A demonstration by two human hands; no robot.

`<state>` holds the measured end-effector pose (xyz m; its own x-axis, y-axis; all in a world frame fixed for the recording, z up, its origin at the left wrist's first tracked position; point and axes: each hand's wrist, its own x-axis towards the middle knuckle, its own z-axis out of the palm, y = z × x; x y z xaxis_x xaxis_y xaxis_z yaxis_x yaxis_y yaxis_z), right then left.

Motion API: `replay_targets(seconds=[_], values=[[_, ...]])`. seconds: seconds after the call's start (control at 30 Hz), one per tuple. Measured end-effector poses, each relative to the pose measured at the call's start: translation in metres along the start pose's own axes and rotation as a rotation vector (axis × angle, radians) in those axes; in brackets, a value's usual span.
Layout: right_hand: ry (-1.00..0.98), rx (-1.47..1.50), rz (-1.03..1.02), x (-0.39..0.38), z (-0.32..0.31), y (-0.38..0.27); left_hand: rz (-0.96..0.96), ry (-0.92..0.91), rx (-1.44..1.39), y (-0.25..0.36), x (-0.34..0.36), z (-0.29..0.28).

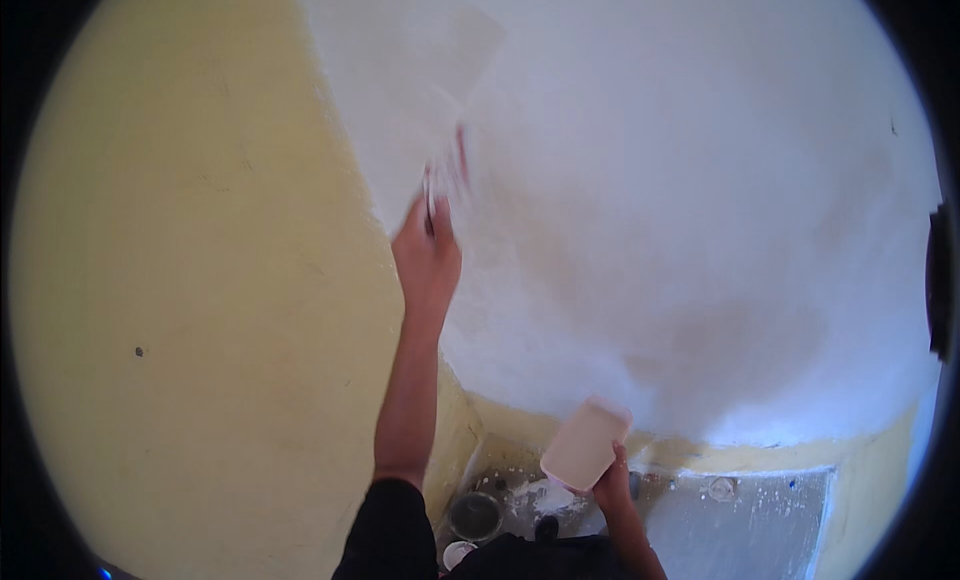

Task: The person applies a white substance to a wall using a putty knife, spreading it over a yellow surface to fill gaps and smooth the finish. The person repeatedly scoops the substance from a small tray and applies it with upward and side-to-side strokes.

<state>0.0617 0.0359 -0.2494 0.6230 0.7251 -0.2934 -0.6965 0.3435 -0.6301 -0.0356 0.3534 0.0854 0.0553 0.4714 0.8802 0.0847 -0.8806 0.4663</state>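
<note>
My left hand (427, 255) is raised with its fingers closed around a white-and-red hand tool (432, 192). Motion smears the tool, so I cannot make out its exact kind. It is close to the white-coated wall (640, 180), beside the border with yellow paint; whether it touches the surface I cannot tell. Lower down, my right hand (613, 477) grips the edge of a pale rectangular tub (588, 445), held tilted in front of the wall's base. The tub looks cream-pink, and what it contains is hard to tell apart from its walls.
A bare yellow wall (190, 280) fills the left side. Below, the grey floor (740, 535) carries white splashes, a dark round bucket (475, 517), a small white container (458, 553) and a pale round object (721, 490). A dark object (938, 280) stands at the right edge.
</note>
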Motion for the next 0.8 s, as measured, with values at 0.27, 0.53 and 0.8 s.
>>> replay_targets(seconds=[0.27, 0.53, 0.8], values=[[0.031, 0.035, -0.047, 0.005, -0.02, 0.009, 0.358, -0.053, 0.638, -0.03, 0.128, 0.11], [0.053, 0.119, -0.07, -0.004, -0.019, 0.011, 0.166, -0.169, 0.204, -0.031, 0.001, 0.07], [-0.01, 0.151, -0.079, -0.007, -0.023, 0.014, -0.138, 0.28, 0.475, -0.035, 0.174, 0.042]])
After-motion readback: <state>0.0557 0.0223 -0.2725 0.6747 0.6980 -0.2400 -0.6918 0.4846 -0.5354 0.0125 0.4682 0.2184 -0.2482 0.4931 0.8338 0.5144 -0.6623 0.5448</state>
